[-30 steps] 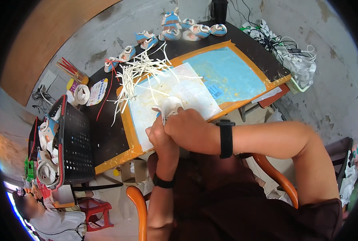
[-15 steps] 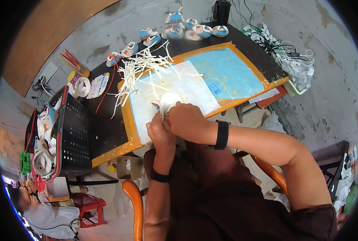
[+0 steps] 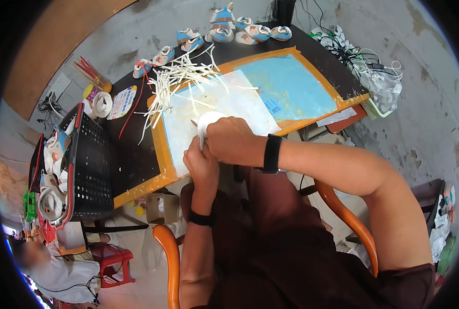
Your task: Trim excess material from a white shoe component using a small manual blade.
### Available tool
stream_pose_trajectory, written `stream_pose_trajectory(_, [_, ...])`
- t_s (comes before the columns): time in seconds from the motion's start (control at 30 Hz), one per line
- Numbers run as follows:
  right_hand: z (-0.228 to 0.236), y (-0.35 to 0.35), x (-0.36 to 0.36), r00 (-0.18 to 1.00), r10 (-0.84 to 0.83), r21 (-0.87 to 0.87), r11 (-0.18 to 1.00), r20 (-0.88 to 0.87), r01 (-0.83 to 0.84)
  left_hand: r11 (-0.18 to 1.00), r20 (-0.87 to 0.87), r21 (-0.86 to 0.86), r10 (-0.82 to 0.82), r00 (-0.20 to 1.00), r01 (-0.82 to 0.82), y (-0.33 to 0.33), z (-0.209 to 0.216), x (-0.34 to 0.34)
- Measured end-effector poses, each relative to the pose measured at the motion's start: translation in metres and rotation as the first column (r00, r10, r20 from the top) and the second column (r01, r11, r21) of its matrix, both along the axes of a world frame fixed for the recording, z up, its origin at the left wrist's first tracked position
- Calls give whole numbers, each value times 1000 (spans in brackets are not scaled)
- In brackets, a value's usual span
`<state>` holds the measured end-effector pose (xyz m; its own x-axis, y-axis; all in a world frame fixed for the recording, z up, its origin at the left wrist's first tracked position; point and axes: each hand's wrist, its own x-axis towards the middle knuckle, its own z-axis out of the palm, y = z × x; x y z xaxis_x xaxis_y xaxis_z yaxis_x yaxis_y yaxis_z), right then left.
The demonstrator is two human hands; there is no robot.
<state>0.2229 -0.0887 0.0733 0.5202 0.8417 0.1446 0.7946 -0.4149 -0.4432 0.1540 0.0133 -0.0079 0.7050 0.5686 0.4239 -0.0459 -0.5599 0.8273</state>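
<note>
A small shoe [image 3: 208,119], white with a bit of brown at its left side, is held between my hands over the near part of the work board. My left hand [image 3: 202,166] grips its near edge from below, fingers closed. My right hand [image 3: 231,138] is bent over the shoe with its fingers curled in, hiding much of it. Whether a tool is inside the right fist cannot be seen. White paper sheeting [image 3: 229,110] lies under the shoe, and a pile of cream-coloured strips [image 3: 180,80] is just beyond it.
Several finished-looking blue, white and brown small shoes [image 3: 220,34] line the table's back edge. A black basket [image 3: 93,165] of shoe pieces stands at the left, near a tape roll [image 3: 102,104] and a jar of red sticks [image 3: 102,85]. Tangled cables [image 3: 360,64] hang at right.
The view has shifted slightly. My right hand has turned further over the shoe, covering more of it, and its forearm lies flatter. Both hands keep hold of the shoe.
</note>
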Motion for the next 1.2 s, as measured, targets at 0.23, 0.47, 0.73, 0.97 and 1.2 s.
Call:
stream_pose_trajectory(0.23, [-12,15,2,991,-46,81,996,123,37,999,126,-39,-30,992,35,-3,-1,-2])
stream_pose_trajectory(0.47, [12,-46,5,982,-30,191,982,186,-6,955,122,-280,-67,990,99,25,3,3])
stream_pose_trajectory(0.73, [-7,-68,30,449,108,338,814,-887,472,515,305,-715,-378,874,473,36,32,-11])
stream_pose_trajectory(0.97, [-5,-35,29,268,311,403,806,-912,434,380,283,-778,-499,819,501,32,63,-29])
stream_pose_trajectory(1.2, [-1,-24,33,136,434,447,780,-890,438,520,214,-720,-464,860,460,48,64,-30])
